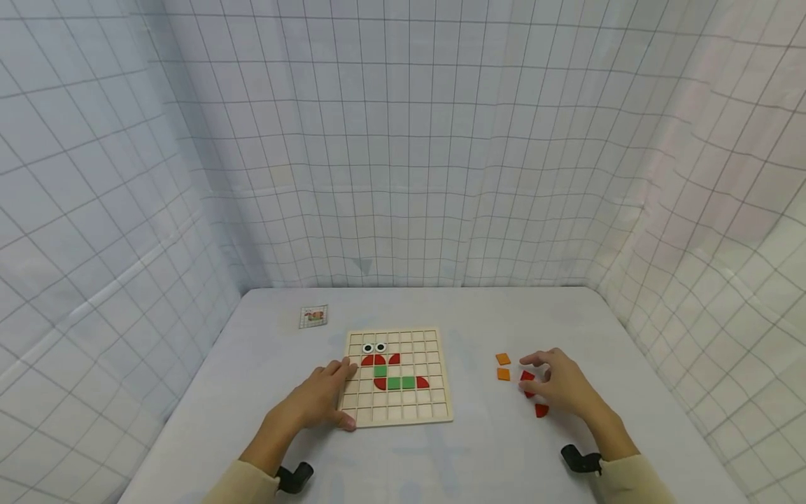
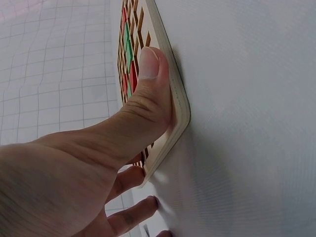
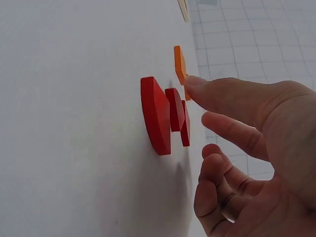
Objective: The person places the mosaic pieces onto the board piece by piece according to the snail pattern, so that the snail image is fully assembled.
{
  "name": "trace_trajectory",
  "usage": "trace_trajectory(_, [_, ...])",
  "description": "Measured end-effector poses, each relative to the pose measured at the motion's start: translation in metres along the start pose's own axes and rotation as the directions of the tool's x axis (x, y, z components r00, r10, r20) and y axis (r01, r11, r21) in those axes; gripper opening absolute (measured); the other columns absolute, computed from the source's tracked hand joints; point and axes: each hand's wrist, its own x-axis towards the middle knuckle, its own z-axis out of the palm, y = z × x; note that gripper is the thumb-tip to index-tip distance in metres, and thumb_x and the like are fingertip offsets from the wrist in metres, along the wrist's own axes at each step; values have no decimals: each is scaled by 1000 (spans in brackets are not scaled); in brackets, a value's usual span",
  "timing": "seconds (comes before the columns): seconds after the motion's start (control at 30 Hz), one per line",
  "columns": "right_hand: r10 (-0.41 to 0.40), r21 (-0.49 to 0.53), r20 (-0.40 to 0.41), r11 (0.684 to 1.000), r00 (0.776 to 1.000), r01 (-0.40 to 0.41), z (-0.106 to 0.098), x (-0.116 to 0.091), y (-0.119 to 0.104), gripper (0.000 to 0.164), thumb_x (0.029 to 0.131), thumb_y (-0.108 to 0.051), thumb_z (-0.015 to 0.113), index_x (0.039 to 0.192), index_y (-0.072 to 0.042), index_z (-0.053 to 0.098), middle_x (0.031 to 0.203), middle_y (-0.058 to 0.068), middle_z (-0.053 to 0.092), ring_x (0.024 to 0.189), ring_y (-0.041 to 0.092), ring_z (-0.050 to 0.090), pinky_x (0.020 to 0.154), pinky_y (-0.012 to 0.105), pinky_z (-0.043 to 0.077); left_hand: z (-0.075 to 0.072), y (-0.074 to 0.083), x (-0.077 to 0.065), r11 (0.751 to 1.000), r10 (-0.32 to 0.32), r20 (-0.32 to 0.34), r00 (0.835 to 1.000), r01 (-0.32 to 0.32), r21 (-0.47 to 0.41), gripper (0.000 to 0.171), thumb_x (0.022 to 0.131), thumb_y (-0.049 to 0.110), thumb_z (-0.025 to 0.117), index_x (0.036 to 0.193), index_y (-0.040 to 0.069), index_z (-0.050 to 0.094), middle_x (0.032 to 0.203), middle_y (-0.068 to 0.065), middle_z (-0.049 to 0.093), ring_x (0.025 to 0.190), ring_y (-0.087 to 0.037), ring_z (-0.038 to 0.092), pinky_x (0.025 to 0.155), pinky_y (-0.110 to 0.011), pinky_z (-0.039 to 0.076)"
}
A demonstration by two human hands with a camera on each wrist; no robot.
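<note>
A wooden grid board point(image 1: 434, 413) lies on the table, its left edge beside my left hand point(image 1: 321, 399). The thumb point(image 2: 153, 79) rests on the board's near-left corner, and the other fingers spread along its left side. In its cells sit two eye tiles point(image 1: 374, 348), three green squares point(image 1: 393, 383) and several red quarter-round pieces point(image 1: 380, 383). My right hand point(image 1: 563, 381) hovers with parted fingers over loose red pieces point(image 1: 541, 411) on the right, holding nothing. In the right wrist view, the nearest red piece point(image 3: 155, 118) stands out left of the fingers.
Two orange square tiles point(image 1: 503, 358) lie between the board and my right hand. A small picture card point(image 1: 313, 316) is at the back left. White grid-patterned curtains point(image 1: 415, 175) surround the white table point(image 1: 478, 462) at the back and sides.
</note>
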Motion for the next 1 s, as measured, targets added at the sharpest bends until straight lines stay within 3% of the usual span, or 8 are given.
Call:
trace_trajectory(0.33, [55, 5, 24, 998, 998, -55, -1, 0, 7, 35, 99, -25, 95, 130, -12, 84, 123, 9, 77, 102, 20, 69, 86, 35, 61, 1, -2, 1, 1000, -2, 3, 1000, 2, 4, 119, 75, 39, 110, 173, 5, 52, 184, -27, 45, 162, -57, 50, 131, -73, 48])
trace_trajectory(1.0, [62, 65, 50, 996, 997, -65, 2, 7, 0, 15, 102, -14, 88, 117, -10, 85, 103, 2, 79, 95, 16, 70, 75, 27, 56, -3, 2, -4, 1000, 15, 3, 1000, -14, -12, 117, 75, 38, 110, 172, 3, 53, 184, -27, 46, 162, -58, 50, 128, -75, 50])
